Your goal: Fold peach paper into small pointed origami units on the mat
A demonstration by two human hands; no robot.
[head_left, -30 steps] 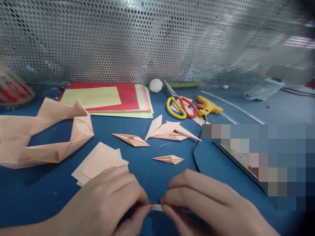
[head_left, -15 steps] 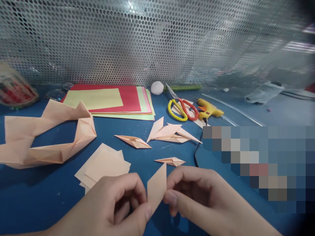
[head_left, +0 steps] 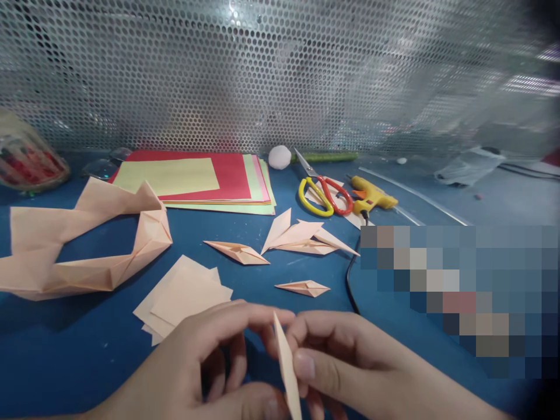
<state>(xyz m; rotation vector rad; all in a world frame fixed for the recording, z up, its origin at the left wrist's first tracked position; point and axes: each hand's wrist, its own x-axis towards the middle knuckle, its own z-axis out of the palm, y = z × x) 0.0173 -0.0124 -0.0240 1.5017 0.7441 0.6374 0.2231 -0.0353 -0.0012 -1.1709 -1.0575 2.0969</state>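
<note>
Head-cam view, low over blue table (head_left: 87, 356). Centre-bottom: narrow folded peach paper piece (head_left: 286, 361), seen nearly edge-on, pinched btwn both hands just above table. Long axis almost upright in frame, top tip leaning slightly left, lower end running off bottom edge. Left hand (head_left: 205, 364) on its left side, fingers curled in, index reaching over to top tip, thumb low against lower part. Right hand (head_left: 354, 367) on its right side, thumb pressed flat on paper's face, other fingers tucked behind. Both closed on piece, neither spread open. Equally near: piece sits in gap btwn them, touching both. Just past left hand, loose stack of peach squares (head_left: 184, 294). Just past piece, small pointed fold (head_left: 303, 287); further back, single pointed fold (head_left: 236, 252) & cluster of pointed folds (head_left: 301, 236). Far left, large folded peach shape (head_left: 87, 256). At back, coloured paper stack (head_left: 196, 178), scissors (head_left: 324, 192), yellow glue gun (head_left: 371, 197) w/ black cord (head_left: 349, 274). Perforated metal screen (head_left: 262, 70) behind. Right-middle area pixelated, contents not readable.
</note>
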